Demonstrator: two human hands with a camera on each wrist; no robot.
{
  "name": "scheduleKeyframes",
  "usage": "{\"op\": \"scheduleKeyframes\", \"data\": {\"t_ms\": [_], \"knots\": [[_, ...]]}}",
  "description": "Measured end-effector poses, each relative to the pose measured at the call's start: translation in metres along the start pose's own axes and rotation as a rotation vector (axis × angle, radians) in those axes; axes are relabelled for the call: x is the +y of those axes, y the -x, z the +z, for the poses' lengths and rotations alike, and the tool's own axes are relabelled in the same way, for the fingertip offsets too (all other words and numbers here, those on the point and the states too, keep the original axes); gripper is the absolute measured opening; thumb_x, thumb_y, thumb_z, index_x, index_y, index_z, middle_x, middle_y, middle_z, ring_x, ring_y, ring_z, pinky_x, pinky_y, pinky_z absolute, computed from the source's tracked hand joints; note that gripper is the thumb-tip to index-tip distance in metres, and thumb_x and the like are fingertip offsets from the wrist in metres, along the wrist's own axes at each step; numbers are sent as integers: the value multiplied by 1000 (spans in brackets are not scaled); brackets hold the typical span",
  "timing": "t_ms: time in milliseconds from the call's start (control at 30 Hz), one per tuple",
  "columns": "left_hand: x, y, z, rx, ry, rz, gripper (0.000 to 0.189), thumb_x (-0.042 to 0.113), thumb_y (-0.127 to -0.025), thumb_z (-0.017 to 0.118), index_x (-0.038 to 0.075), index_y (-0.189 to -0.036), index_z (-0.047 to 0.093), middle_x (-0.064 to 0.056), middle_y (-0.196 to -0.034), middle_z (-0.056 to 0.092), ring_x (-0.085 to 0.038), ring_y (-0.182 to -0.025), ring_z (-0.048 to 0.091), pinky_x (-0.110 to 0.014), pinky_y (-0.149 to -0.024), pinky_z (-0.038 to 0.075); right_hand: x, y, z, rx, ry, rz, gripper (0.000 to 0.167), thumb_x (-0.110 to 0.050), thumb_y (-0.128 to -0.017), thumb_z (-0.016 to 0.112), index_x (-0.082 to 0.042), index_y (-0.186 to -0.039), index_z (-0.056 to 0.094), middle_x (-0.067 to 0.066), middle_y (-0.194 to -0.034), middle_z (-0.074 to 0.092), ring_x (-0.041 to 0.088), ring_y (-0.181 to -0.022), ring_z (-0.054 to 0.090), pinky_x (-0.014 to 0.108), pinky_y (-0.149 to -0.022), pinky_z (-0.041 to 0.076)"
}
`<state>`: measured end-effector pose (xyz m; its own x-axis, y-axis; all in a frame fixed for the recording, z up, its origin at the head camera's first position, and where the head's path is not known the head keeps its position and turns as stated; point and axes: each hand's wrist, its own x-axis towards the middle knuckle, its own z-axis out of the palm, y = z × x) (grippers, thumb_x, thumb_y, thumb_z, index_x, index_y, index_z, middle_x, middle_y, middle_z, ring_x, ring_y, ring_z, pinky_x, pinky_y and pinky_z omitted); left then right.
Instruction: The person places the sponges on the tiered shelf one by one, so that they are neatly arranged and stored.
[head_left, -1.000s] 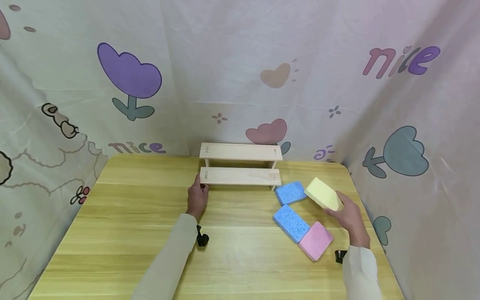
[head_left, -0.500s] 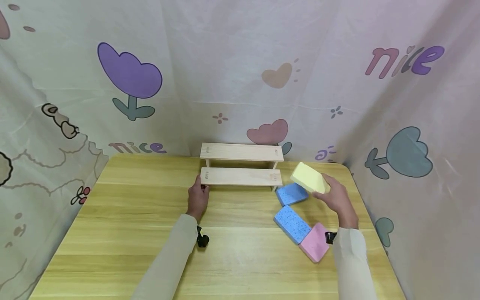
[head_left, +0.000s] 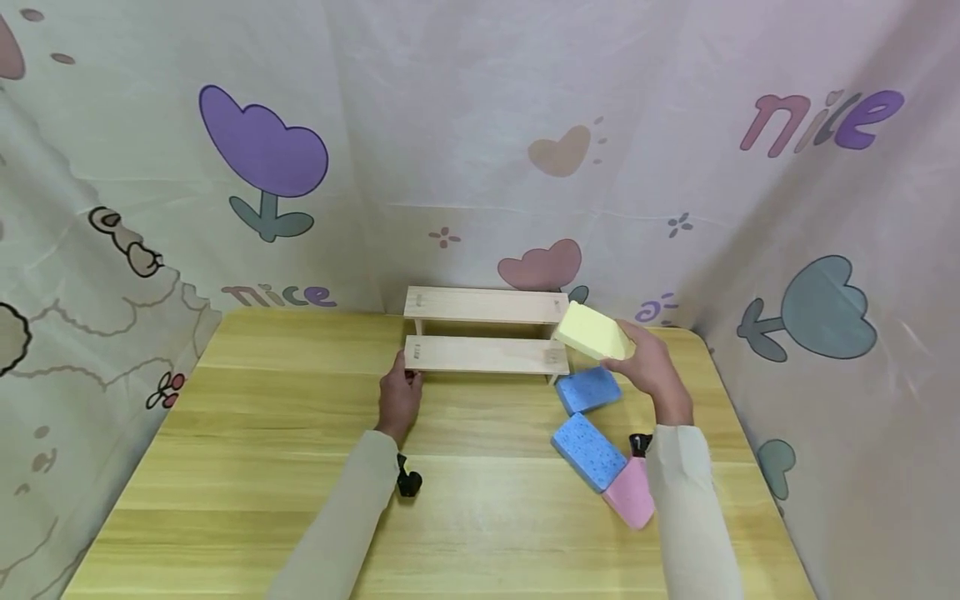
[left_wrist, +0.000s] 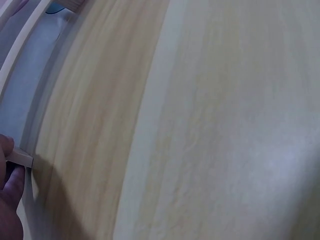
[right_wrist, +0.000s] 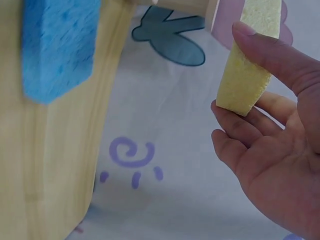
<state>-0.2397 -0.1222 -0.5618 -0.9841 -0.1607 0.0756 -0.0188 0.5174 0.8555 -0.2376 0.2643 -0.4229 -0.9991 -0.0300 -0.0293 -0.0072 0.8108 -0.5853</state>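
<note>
A small two-step wooden rack [head_left: 487, 354] stands at the back of the table. My left hand [head_left: 400, 400] is at its front left corner; in the left wrist view, thumb and finger [left_wrist: 14, 187] pinch the end of a leg [left_wrist: 21, 157]. In my right hand [head_left: 651, 371] a yellow sponge [head_left: 592, 331] is held above the table, its left end by the rack's right side. The right wrist view shows the thumb on one face of that sponge [right_wrist: 245, 82] and fingers on the other. Below it lies a blue sponge [head_left: 588, 390].
A second blue sponge [head_left: 588, 452] lies nearer, touching a pink sponge [head_left: 632, 493] that the right sleeve partly covers. The wooden table [head_left: 247, 467] ends at a printed curtain [head_left: 450, 150] behind and on both sides.
My right hand has carried the yellow sponge left and back, from beside the far blue sponge to the rack's right end. The left hand keeps its place on the rack.
</note>
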Motion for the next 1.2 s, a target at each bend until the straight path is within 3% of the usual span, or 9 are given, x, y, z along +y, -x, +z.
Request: {"op": "scheduleKeyframes", "data": {"t_ms": [233,500,733,1067,1200], "knots": [[1,0,2,45,-6,3,52,8,-93,57,3,-142,38,-25,-112,65,-35,-100,65,-46,-77,55,-17,-19,6,-13,-15,-40,74,-10,-75,77,-2,-140,43,23,-140,47,37,-115,48,51,-94,40],[2,1,2,42,2,-2,56,6,-94,55,0,-145,33,-27,-116,63,-36,-103,64,-46,-79,55,-40,-38,12,-62,-36,-48,78,-10,-75,77,-1,-143,39,24,-144,42,40,-125,45,53,-101,39],[-3,1,-2,42,11,-14,56,7,-94,56,1,-145,34,-26,-114,64,-35,-103,65,-46,-79,56,-64,-57,18,-99,-18,-113,75,-9,-77,76,-1,-142,40,24,-141,45,41,-127,44,54,-104,37],[0,2,4,52,27,-2,56,6,-93,56,2,-144,35,-25,-114,64,-35,-101,65,-44,-78,56,-86,-77,30,-145,-11,-163,77,-11,-77,77,-2,-143,39,20,-148,38,40,-135,35,53,-110,31],[-2,2,6,60,16,-10,55,6,-93,56,1,-144,35,-24,-114,64,-34,-102,65,-43,-78,56,-95,-84,38,-141,-35,-226,74,-8,-74,79,-2,-139,45,19,-144,44,36,-131,39,51,-108,34]]}}
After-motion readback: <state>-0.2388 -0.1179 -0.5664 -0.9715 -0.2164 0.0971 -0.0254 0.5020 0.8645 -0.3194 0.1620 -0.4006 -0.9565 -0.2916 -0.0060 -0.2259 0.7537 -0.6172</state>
